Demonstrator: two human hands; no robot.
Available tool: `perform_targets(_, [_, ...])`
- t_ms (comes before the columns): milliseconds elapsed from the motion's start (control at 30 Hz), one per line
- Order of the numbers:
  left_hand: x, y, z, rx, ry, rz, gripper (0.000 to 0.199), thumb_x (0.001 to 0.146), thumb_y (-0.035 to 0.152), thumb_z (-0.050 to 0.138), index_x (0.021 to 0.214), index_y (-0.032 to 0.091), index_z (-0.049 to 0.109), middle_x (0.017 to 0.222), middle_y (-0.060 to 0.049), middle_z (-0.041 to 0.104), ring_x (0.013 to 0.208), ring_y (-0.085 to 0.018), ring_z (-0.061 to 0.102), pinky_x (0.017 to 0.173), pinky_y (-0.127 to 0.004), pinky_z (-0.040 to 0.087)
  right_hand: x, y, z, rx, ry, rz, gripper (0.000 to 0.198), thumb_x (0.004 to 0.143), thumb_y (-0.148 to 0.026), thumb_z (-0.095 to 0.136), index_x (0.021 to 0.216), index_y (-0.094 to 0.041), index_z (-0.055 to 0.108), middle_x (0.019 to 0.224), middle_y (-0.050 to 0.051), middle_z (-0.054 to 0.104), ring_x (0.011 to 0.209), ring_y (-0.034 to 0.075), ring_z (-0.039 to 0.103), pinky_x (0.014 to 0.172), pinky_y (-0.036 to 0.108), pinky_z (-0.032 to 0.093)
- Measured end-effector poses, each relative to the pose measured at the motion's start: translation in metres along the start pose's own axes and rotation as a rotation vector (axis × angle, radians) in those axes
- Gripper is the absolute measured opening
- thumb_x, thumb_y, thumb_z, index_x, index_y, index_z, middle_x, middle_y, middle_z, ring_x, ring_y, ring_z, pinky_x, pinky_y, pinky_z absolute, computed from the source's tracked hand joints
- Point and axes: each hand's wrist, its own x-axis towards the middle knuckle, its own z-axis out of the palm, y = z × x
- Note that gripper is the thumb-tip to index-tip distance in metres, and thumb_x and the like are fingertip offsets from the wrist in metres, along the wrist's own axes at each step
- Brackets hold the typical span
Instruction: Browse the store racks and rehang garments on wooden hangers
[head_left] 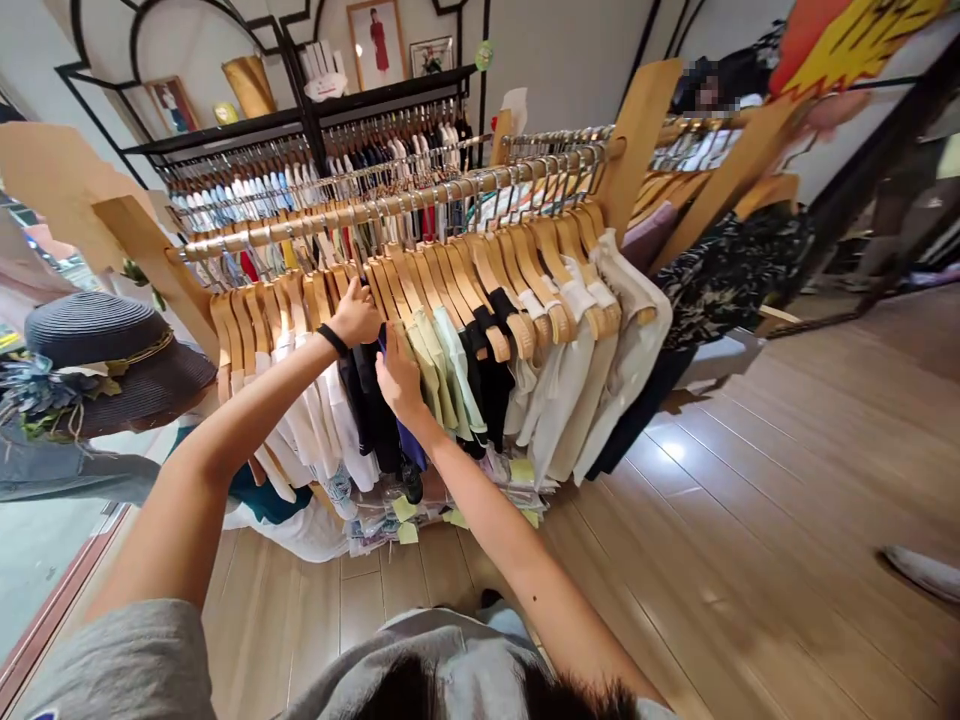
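Both hands reach into the middle of a row of clothes on wooden hangers (480,270). My left hand (355,316), a black band on its wrist, is closed at the neck of a wooden hanger, above a black garment (379,405). Just right of it and lower, my right hand (399,375) has its fingers curled at the shoulder of a purple-blue garment (412,446); its fingertips are partly hidden. White tops (330,420) hang to the left. Pale yellow and green tops (439,370), then black and cream ones, hang to the right.
A wooden rail (315,215) carries the hangers between wooden posts (649,140). A dark blue hat (112,350) with flowers stands at the left. Plastic-wrapped packs (382,515) lie below the clothes. Another person's hand (832,112) is at the right rack, near a red-yellow sign (855,45).
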Motion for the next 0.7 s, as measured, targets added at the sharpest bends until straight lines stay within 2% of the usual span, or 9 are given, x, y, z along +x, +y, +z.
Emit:
perform_targets(67, [-0.008, 0.008, -0.013, 0.093, -0.036, 0.043, 0.022, 0.083, 0.009, 0.06, 0.093, 0.014, 0.079, 0.097, -0.016, 0.072, 0.124, -0.04, 0.058, 0.118, -0.066, 0.031, -0.008, 0.001, -0.009, 0.01, 0.037, -0.028, 0.054, 0.104, -0.02, 0.051, 0.157, -0.011, 0.042, 0.152, 0.013, 0.053, 0.115, 0.026, 0.065, 0.088, 0.03, 0.057])
perform_targets(133, [-0.016, 0.022, -0.027, 0.206, -0.041, 0.088, 0.029, 0.09, 0.013, 0.05, 0.098, 0.012, 0.077, 0.102, -0.019, 0.072, 0.12, -0.039, 0.061, 0.111, -0.061, 0.038, -0.017, 0.011, -0.026, 0.018, 0.132, -0.047, 0.041, 0.106, -0.022, 0.05, 0.145, -0.016, 0.058, 0.139, 0.008, 0.063, 0.113, 0.022, 0.064, 0.092, 0.028, 0.054])
perform_targets(200, [-0.025, 0.038, -0.038, 0.265, -0.002, 0.103, 0.037, 0.096, 0.018, 0.04, 0.109, 0.011, 0.074, 0.108, -0.02, 0.071, 0.114, -0.036, 0.063, 0.102, -0.054, 0.045, -0.025, 0.033, -0.051, 0.01, 0.243, -0.039, 0.036, 0.108, -0.02, 0.04, 0.133, -0.016, 0.066, 0.131, 0.009, 0.066, 0.116, 0.021, 0.062, 0.099, 0.029, 0.05])
perform_targets(267, [-0.033, 0.052, -0.043, 0.243, 0.056, 0.08, 0.041, 0.1, 0.022, 0.035, 0.119, 0.012, 0.07, 0.112, -0.02, 0.071, 0.113, -0.034, 0.064, 0.099, -0.05, 0.046, -0.027, 0.065, -0.08, -0.026, 0.344, 0.013, 0.042, 0.108, -0.019, 0.033, 0.133, -0.01, 0.065, 0.134, 0.015, 0.063, 0.126, 0.024, 0.056, 0.109, 0.035, 0.044])
perform_targets(333, [-0.038, 0.062, -0.04, 0.203, 0.086, 0.037, 0.042, 0.102, 0.023, 0.034, 0.125, 0.012, 0.067, 0.117, -0.018, 0.07, 0.115, -0.034, 0.063, 0.1, -0.049, 0.046, -0.023, 0.099, -0.106, -0.058, 0.451, 0.094, 0.043, 0.105, -0.021, 0.039, 0.14, -0.006, 0.059, 0.141, 0.021, 0.056, 0.136, 0.029, 0.047, 0.115, 0.043, 0.038])
perform_targets(400, [-0.04, 0.07, -0.029, 0.148, 0.083, -0.024, 0.042, 0.103, 0.025, 0.036, 0.13, 0.012, 0.064, 0.124, -0.018, 0.069, 0.12, -0.033, 0.062, 0.103, -0.048, 0.046, -0.014, 0.126, -0.121, -0.056, 0.459, 0.149, 0.049, 0.101, -0.024, 0.048, 0.146, -0.004, 0.053, 0.146, 0.025, 0.051, 0.14, 0.033, 0.043, 0.117, 0.049, 0.035])
perform_targets(467, [-0.039, 0.079, -0.015, 0.085, 0.066, -0.08, 0.042, 0.103, 0.027, 0.039, 0.135, 0.011, 0.061, 0.132, -0.018, 0.067, 0.125, -0.033, 0.06, 0.107, -0.046, 0.045, -0.008, 0.142, -0.122, -0.021, 0.395, 0.162, 0.053, 0.098, -0.026, 0.052, 0.147, -0.004, 0.052, 0.145, 0.026, 0.052, 0.138, 0.034, 0.046, 0.116, 0.05, 0.037])
perform_targets(567, [-0.03, 0.099, 0.005, -0.007, 0.049, -0.152, 0.045, 0.104, 0.029, 0.04, 0.142, 0.01, 0.056, 0.145, -0.018, 0.06, 0.136, -0.032, 0.054, 0.115, -0.047, 0.041, -0.008, 0.146, -0.112, 0.041, 0.311, 0.105, 0.048, 0.101, -0.028, 0.047, 0.142, -0.006, 0.057, 0.141, 0.023, 0.057, 0.134, 0.031, 0.051, 0.113, 0.046, 0.041])
perform_targets(700, [-0.011, 0.133, 0.026, -0.124, 0.056, -0.192, 0.052, 0.107, 0.032, 0.037, 0.155, 0.014, 0.042, 0.164, -0.015, 0.039, 0.155, -0.028, 0.031, 0.127, -0.05, 0.025, -0.018, 0.14, -0.102, 0.093, 0.23, -0.003, 0.047, 0.103, -0.025, 0.04, 0.14, -0.003, 0.059, 0.143, 0.022, 0.059, 0.134, 0.029, 0.053, 0.116, 0.043, 0.04])
